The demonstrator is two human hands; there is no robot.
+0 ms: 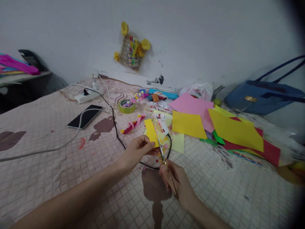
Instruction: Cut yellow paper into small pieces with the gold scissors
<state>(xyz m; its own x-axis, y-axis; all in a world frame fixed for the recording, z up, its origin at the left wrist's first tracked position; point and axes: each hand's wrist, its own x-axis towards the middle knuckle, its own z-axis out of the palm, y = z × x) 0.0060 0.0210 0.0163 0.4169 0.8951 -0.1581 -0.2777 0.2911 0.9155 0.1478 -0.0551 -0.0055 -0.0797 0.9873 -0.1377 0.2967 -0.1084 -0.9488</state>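
Between thumb and fingers, my left hand (139,149) pinches a small piece of yellow paper (151,132). My right hand (176,181) is wrapped round a pair of scissors (162,154), whose blades point up and away at the right edge of that piece. Whether the blades touch the paper, I cannot tell. Just beyond lies a white glue gun (163,124) on pale yellow sheets, with small paper scraps around it. A pink and red paper strip (133,124) rests to the left of my left hand.
Yellow sheets (235,128), pink paper (190,106) and white string (221,156) lie right. Tape (126,106), a phone (85,117) and a power strip (87,95) sit left, cables crossing the cloth. A blue bag (262,95) stands back right; a flower decoration (133,52) hangs on the wall.
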